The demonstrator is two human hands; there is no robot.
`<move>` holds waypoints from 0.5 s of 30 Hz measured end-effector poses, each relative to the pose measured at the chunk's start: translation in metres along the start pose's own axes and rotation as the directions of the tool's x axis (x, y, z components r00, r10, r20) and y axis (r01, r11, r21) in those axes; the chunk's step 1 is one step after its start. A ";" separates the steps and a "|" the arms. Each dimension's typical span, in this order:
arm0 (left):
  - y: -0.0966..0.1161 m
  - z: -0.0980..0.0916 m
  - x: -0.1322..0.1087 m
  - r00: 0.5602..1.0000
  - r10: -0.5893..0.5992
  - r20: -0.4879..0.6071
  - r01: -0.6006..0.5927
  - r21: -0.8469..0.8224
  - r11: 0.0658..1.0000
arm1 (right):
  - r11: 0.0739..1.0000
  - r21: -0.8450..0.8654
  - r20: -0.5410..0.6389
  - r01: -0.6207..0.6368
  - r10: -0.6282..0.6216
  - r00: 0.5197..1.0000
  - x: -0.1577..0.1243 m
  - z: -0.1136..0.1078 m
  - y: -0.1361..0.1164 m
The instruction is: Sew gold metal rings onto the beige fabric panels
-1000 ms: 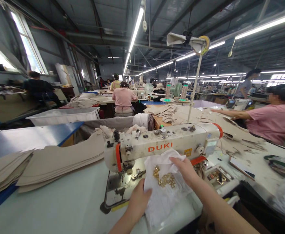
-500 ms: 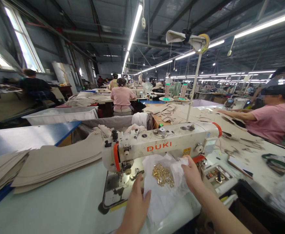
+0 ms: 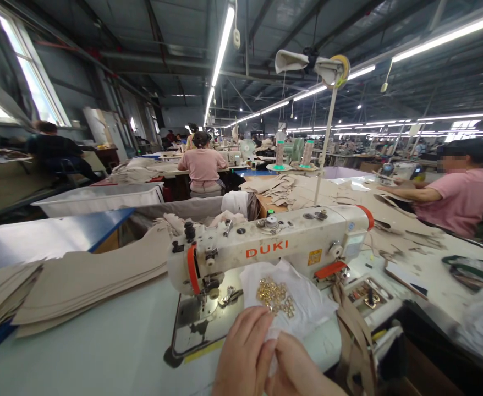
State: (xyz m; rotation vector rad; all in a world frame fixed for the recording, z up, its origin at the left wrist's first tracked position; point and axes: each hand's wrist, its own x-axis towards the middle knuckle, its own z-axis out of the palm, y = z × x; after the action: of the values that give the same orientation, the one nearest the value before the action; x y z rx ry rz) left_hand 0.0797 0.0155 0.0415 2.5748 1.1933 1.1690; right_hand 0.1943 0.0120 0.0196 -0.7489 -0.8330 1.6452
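A white plastic bag [image 3: 303, 300] lies open on the sewing table in front of the cream DUKI sewing machine [image 3: 266, 247]. A small heap of gold metal buckles [image 3: 275, 297] rests on it. My left hand [image 3: 243, 355] and my right hand [image 3: 299, 371] are together at the bottom of the view, fingers closed and pinching the near edge of the bag. What else they may hold is hidden between them.
Stacks of beige cut fabric [image 3: 80, 280] lie at the left, by a blue table [image 3: 39, 234]. A tray of small parts [image 3: 365, 294] sits right of the machine. A person in pink [image 3: 460, 195] works at the right; another sits ahead [image 3: 202, 168].
My right hand left the far edge of the bag and came back toward me to meet my left hand. The bag now lies flatter with the buckles exposed.
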 end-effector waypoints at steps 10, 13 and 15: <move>-0.010 -0.030 0.015 0.927 -0.253 -0.278 0.264 0.002 0.965 | 0.979 -0.157 0.061 -0.126 0.137 0.989 -0.017 0.023 -0.007; 0.002 -0.031 0.008 0.920 -0.310 -0.239 0.295 -0.100 0.950 | 0.982 -0.170 0.045 -0.082 0.091 0.995 -0.014 0.020 -0.007; 0.012 -0.027 -0.001 0.925 -0.319 -0.208 0.288 -0.167 0.943 | 0.990 -0.053 0.034 -0.131 0.133 0.991 -0.011 0.021 -0.009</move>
State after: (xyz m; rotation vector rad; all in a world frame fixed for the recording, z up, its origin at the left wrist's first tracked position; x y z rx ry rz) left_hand 0.0686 0.0004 0.0636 2.1022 1.4411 1.4468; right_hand 0.1843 -0.0007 0.0391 -0.8256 -0.8699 1.7656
